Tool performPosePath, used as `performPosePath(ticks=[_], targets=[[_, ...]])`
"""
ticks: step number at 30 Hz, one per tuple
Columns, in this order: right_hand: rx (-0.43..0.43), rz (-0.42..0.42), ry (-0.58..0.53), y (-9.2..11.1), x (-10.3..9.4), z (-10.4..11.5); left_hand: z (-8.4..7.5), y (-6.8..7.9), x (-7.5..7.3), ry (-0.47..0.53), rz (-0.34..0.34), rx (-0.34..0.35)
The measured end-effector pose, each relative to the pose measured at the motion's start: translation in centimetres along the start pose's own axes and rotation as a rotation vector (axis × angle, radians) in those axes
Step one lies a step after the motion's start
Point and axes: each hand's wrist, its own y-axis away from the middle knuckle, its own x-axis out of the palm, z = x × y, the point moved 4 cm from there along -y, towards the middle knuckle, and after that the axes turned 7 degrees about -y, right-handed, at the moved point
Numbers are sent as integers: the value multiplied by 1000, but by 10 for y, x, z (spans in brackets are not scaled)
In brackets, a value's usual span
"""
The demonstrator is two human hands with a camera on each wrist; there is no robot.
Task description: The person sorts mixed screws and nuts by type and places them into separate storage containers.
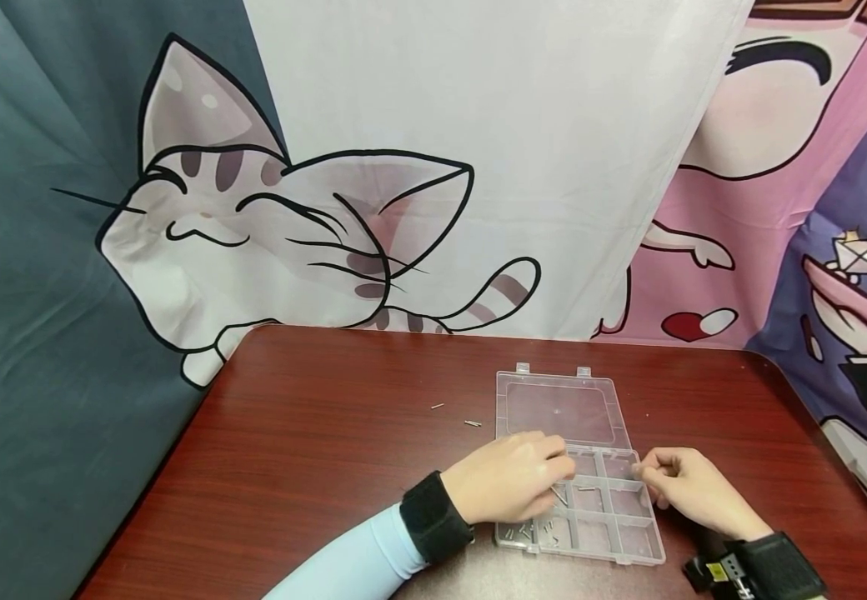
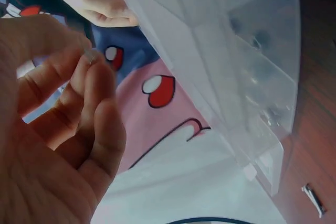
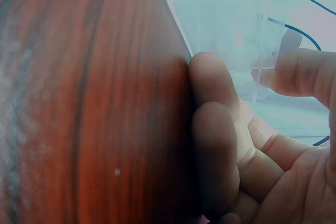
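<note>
A clear plastic compartment box point(image 1: 636, 533) lies on the table with its lid point(image 1: 557, 408) folded back, away from me. My left hand point(image 1: 512, 477) is above the left-hand compartments. In the left wrist view, its thumb and fingertips pinch a tiny shiny metal pin point(image 2: 90, 56), mostly hidden by the fingers. My right hand point(image 1: 692, 487) grips the box's right edge, with the thumb at the rim and the curled fingers point(image 3: 212, 77) against the outer side. Small metal pieces point(image 1: 587, 488) lie in several compartments; the left hand covers some of them.
On the brown table point(image 1: 313, 467), left of the lid, lie a metal pin point(image 1: 437, 406) and a small metal piece or pair point(image 1: 473, 423). A printed cloth point(image 1: 553, 167) hangs behind the table's far edge. Both wrists wear black straps point(image 1: 437, 517).
</note>
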Motion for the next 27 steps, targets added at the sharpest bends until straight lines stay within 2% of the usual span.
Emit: performPosePath(ticks=[5, 12, 16, 23, 27], targets=[[8, -2, -3, -1, 0, -1, 2, 8, 7, 92, 186, -116], [5, 1, 1, -1, 0, -2, 14, 14, 8, 92, 222, -171], [1, 4, 1, -1, 0, -3, 35, 21, 9, 85, 253, -256], [11, 14, -6, -1, 1, -4, 82, 42, 13, 71, 317, -452], [13, 8, -6, 0, 1, -3, 105, 55, 17, 50, 324, -509]])
